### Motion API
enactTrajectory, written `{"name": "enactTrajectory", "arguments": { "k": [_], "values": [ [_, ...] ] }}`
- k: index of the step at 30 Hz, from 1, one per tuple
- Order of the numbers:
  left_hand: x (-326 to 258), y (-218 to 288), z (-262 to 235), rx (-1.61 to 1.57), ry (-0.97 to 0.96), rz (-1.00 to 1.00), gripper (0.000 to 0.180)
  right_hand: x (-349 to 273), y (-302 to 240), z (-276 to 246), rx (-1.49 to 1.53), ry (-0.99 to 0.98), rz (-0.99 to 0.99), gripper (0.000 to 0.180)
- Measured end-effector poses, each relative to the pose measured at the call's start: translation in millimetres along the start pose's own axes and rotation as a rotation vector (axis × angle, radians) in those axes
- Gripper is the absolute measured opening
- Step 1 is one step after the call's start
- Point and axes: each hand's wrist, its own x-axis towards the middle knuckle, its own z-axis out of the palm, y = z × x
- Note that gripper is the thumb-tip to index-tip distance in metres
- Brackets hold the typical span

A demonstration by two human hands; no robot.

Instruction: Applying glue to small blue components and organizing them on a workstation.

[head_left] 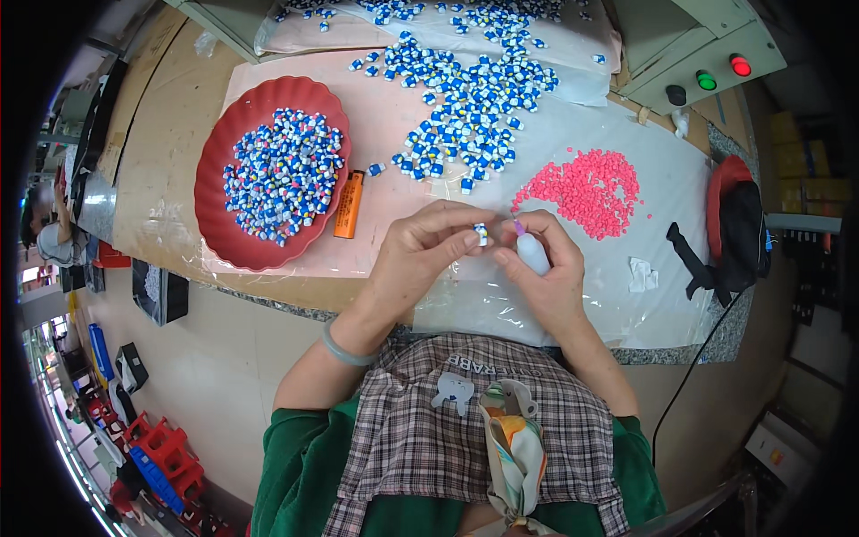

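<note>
A tiny white, blue and yellow figurine [480, 234] is pinched between the thumb and finger of my left hand [403, 257]. Close beside it, my right hand [559, 277] grips a small white squeeze bottle [534, 256] with a purple nozzle, tip pointing up. The two hands are near each other, over the table's front part. To the right lies a loose pile of small pink pieces [591, 192]. Beyond my hands, many blue and white figurines [470, 116] are spread over the sheet. A red scalloped dish [208, 179] at left holds more figurines, some with pink bits.
A flat orange object with a black end [349, 206] lies beside the dish. A crumpled white scrap [642, 275] rests right of my hands. Farther right are a black bag [741, 234] and a control panel with green and red buttons [707, 80]. Red stools [165, 456] stand lower left.
</note>
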Motion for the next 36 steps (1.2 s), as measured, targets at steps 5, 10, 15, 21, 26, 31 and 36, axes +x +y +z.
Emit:
{"name": "enactTrajectory", "arguments": {
  "k": [5, 10, 15, 21, 26, 31, 36],
  "values": [
    [-7.6, -8.0, 3.6, 0.031, 0.012, 0.032, 0.023, 0.7, 6.3, 2.9, -0.043, -0.019, -0.082, 0.024],
    [-9.5, -6.1, 7.6, 0.043, 0.023, 0.051, 0.024, -1.0, 1.7, 2.2, -0.162, 0.002, -0.089, 0.023],
    [-10.5, -7.0, 5.7, -0.005, 0.009, 0.018, 0.026, 1.0, -2.9, 4.1, -0.260, 0.033, -0.237, 0.021],
    [-11.0, -8.1, 3.8, 0.021, 0.006, -0.011, 0.026, -1.8, -1.3, 2.8, -0.364, 0.034, -0.357, 0.021],
    [-9.0, -10.6, 1.7, -0.047, -0.003, -0.021, 0.024, -1.7, 2.4, 0.0, -0.363, -0.043, -0.336, 0.019],
    [-9.0, -12.8, 4.0, -0.119, 0.003, 0.016, 0.023, -2.2, 6.0, -0.1, -0.156, 0.042, -0.229, 0.020],
    [-9.8, -10.4, 4.4, -0.015, 0.000, -0.002, 0.023, 1.8, 6.7, -0.2, -0.306, 0.029, -0.359, 0.022]
  ]
}}
